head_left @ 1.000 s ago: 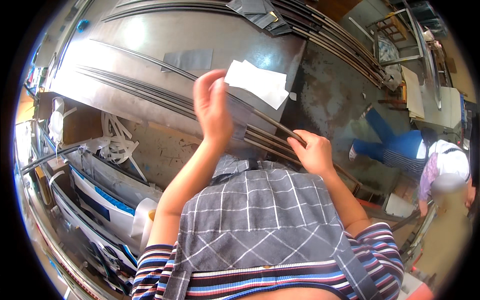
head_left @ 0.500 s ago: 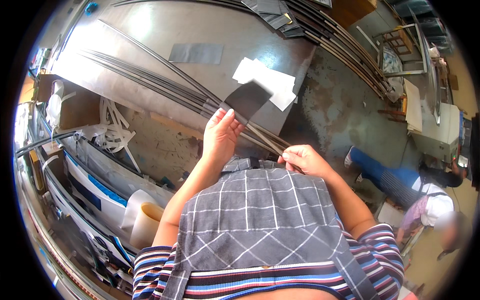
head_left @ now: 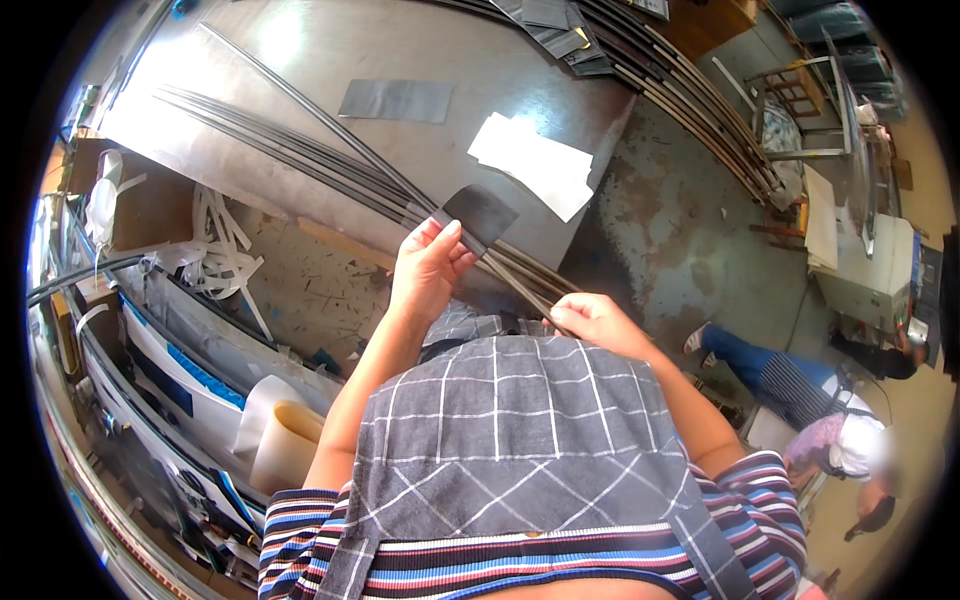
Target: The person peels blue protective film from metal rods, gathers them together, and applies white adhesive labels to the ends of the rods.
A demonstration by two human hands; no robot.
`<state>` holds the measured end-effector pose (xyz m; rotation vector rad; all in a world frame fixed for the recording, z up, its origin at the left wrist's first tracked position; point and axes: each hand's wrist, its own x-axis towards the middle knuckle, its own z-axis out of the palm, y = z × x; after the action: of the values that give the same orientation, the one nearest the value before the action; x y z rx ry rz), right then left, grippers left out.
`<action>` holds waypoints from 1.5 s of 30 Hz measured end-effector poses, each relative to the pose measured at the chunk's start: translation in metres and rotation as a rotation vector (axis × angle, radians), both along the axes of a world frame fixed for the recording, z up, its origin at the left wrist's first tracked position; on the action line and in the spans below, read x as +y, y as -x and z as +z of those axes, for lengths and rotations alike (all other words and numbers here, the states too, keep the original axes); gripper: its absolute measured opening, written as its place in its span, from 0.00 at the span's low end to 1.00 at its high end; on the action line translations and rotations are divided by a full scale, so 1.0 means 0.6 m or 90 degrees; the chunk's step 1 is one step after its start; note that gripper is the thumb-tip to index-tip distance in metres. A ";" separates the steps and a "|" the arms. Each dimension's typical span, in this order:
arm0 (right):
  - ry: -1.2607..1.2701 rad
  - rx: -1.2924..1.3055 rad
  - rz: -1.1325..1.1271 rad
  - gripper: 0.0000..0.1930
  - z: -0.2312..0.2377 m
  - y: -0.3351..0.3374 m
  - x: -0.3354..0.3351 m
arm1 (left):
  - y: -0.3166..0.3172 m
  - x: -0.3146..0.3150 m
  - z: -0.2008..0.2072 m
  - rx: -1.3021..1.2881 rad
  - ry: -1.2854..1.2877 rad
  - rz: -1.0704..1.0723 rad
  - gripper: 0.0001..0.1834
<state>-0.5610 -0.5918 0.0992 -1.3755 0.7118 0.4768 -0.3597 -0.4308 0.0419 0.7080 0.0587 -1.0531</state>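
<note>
A long dark grey rod [head_left: 318, 127] slants from the far left of the metal table [head_left: 290, 55] down to my body. With my left hand [head_left: 425, 270] I pinch a small dark sheet [head_left: 488, 212] against this rod, thumb on top. The sheet's near edge curves at the rod, and its far part stands out as a loose flap. Closer to me, my right hand [head_left: 603, 325] has its fingers closed round the rod's near end, partly hidden by the thumb. Several similar rods [head_left: 270, 140] lie alongside on the table.
White paper sheets [head_left: 535, 165] and a flat grey sheet [head_left: 395, 101] lie on the table. Brown-ended rods [head_left: 700, 120] project past its right edge. A rack of panels and rolls [head_left: 285, 445] stands at the left. Another person [head_left: 800, 385] is at the right.
The sheet's flap shows smaller and turned closer to the rod. My left hand has shifted slightly left and my right hand slightly left along with the rod.
</note>
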 end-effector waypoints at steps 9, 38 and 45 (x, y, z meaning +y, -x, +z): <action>-0.146 0.017 -0.034 0.18 0.005 -0.016 0.020 | -0.002 0.001 0.014 0.021 -0.028 0.048 0.10; -0.224 0.078 0.030 0.19 0.007 -0.082 -0.003 | -0.010 0.022 -0.002 0.004 0.011 0.153 0.06; -0.265 0.066 0.031 0.18 -0.016 -0.087 -0.022 | -0.020 0.012 -0.029 0.012 0.083 0.130 0.07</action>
<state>-0.5090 -0.6050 0.0895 -0.9833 0.6208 0.6971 -0.3478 -0.4236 0.0246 0.5613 0.0769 -0.8592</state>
